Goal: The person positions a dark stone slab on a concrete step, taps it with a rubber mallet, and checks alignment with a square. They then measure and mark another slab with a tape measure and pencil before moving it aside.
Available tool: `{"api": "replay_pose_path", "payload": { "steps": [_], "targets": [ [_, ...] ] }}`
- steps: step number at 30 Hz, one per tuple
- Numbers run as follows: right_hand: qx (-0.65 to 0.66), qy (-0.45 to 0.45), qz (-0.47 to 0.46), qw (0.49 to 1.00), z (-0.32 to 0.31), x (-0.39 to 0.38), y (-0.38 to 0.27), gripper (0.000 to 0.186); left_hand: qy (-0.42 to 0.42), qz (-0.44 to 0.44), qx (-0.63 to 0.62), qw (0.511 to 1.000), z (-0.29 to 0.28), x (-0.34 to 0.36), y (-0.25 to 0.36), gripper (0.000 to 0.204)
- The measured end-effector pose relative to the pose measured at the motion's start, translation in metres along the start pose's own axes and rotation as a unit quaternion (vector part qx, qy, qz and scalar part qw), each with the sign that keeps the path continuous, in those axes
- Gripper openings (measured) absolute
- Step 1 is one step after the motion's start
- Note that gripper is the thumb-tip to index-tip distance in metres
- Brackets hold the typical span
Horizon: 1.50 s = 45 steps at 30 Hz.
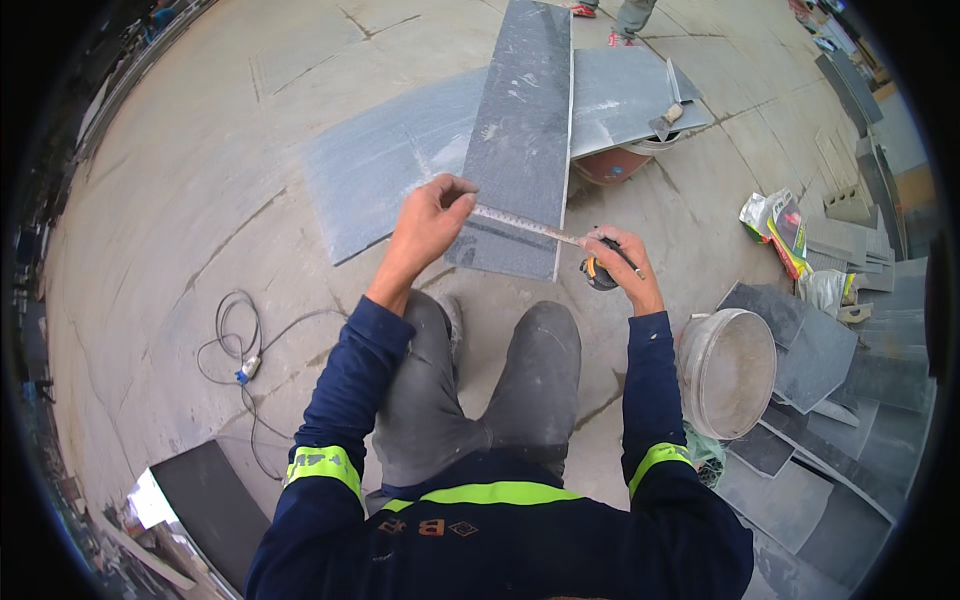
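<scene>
A tape measure [598,274] is drawn out between my two hands. My left hand [428,225] pinches the free end of its blade at the left edge of a long dark grey stone slab [520,110]. At the slab's right side, my right hand [628,268] grips the yellow and black case end, with a dark pencil or marker also between the fingers. The blade stretches across the slab's near part. That slab lies crosswise on a larger, lighter grey slab [390,140].
A reddish bucket [612,166] sits under the large slab; a scraper-like tool [666,120] lies on top. To my right are a dusty white bucket [730,370], stacked tile pieces [790,490] and bags [780,230]. A cable [245,375] lies left. Another person's legs [633,18] show ahead.
</scene>
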State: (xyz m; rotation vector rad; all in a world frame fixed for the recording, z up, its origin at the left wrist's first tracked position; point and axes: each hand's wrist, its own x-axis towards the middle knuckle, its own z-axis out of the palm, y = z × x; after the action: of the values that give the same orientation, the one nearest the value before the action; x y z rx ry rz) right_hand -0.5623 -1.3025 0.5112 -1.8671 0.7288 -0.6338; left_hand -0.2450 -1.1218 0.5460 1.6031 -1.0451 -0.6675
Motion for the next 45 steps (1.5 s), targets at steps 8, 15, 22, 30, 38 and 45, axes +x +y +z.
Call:
{"api": "replay_pose_path", "payload": {
  "steps": [8,15,22,30,38,45],
  "targets": [
    [0.055,0.024,0.103,0.993,0.023,0.136,-0.030,0.016,0.091,0.046,0.030,0.994,-0.033,0.170,-0.024,0.037],
    [0.042,0.036,0.110,0.992,0.022,0.232,-0.116,0.018,0.117,-0.033,0.020,0.992,-0.116,0.239,0.010,0.038],
    [0.111,0.087,0.329,0.934,-0.002,0.212,-0.200,0.020,-0.021,-0.216,0.074,0.973,-0.128,0.221,0.043,0.041],
    [0.237,0.090,0.395,0.883,-0.070,0.213,-0.157,0.019,-0.085,-0.291,0.151,0.941,-0.021,0.214,0.056,0.041],
    [0.313,0.011,0.471,0.824,-0.156,0.321,-0.084,0.023,0.001,-0.504,0.154,0.850,0.061,0.193,0.099,0.055],
    [0.003,-0.049,0.194,0.980,-0.193,0.625,0.024,0.033,0.343,-0.782,-0.073,0.516,0.152,0.098,0.078,0.064]
  ]
}}
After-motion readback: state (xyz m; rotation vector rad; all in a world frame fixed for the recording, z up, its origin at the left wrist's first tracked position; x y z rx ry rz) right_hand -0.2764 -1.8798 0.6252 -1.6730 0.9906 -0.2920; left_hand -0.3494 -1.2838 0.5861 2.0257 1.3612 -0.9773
